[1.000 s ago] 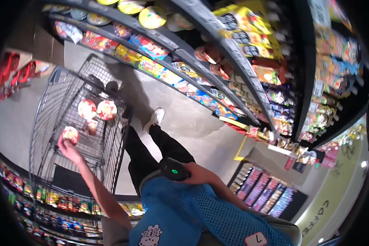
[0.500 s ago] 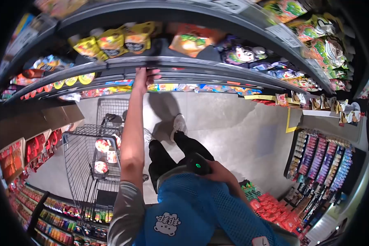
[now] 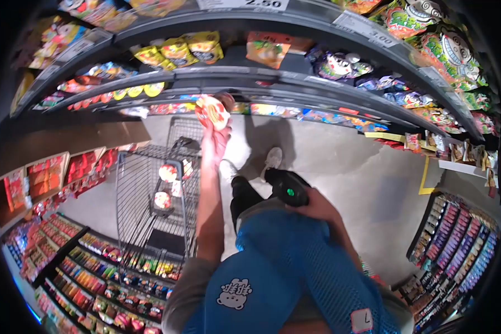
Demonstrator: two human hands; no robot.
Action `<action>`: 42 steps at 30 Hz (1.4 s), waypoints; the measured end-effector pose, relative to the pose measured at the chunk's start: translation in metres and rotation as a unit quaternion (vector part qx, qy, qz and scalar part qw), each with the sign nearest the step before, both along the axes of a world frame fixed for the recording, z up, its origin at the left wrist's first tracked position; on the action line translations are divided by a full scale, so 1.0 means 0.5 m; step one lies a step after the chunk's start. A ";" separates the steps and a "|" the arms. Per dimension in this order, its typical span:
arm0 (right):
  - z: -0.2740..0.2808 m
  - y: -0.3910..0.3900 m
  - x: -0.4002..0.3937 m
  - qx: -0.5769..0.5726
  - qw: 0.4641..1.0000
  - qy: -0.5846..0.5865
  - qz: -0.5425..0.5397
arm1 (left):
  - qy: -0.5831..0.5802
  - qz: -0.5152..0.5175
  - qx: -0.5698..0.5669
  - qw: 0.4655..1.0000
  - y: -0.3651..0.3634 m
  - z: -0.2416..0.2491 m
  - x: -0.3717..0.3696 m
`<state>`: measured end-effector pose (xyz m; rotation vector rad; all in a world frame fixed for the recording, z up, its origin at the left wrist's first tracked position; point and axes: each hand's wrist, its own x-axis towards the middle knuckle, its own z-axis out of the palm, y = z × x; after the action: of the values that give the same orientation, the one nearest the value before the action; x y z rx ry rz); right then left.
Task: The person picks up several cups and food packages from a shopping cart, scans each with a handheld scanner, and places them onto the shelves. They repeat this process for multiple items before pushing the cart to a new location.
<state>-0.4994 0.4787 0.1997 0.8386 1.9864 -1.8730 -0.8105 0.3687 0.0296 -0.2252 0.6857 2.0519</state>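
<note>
My left hand (image 3: 217,139) is closed around a red and white round food package (image 3: 212,113), raised just in front of the shelf edge. My right hand (image 3: 313,205) is wrapped round a black handheld device (image 3: 289,188) with a green light, close to the blue vest at my waist. Below and left of my left forearm is a wire shopping cart (image 3: 129,196), where similar red and white packages (image 3: 168,173) lie. Yellow packets (image 3: 177,52) and an orange packet (image 3: 268,49) sit on the shelf above my left hand.
A dark shelf rack (image 3: 312,79) with snack packets curves across the top. Red goods in boxes (image 3: 49,179) stand at the left, and rows of colourful items (image 3: 94,278) fill a lower-left rack. Another display rack (image 3: 456,234) is at the right. Grey floor (image 3: 350,161) shows around my feet.
My left hand, earlier at the shelf edge with no package visible, now holds the red and white package nearer the cart. The handheld device has risen slightly. The whole view has shifted.
</note>
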 end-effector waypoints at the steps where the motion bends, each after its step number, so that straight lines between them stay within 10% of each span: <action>1: -0.001 -0.005 -0.013 0.013 0.999 0.041 -0.001 | -0.038 -0.048 0.081 0.995 -0.065 0.000 0.026; 3: -0.008 -0.019 -0.050 0.035 0.983 0.179 0.017 | -0.124 -0.015 0.075 0.989 -0.164 0.020 0.104; 14: 0.036 -0.156 -0.191 -0.110 0.965 0.139 0.192 | -0.020 0.043 -0.021 0.999 -0.472 0.125 0.305; 26: 0.051 -0.207 -0.215 -0.092 0.970 0.124 0.185 | 0.258 -0.068 -0.149 0.952 -0.562 0.202 0.199; 42: 0.059 -0.334 -0.314 -0.054 0.964 0.150 0.211 | 0.161 -0.077 -0.192 0.965 -0.724 0.114 0.106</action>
<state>-0.6561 0.3118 0.2293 0.0851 2.0035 -1.9053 -0.7576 0.0067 0.0867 -0.0542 1.2640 1.8078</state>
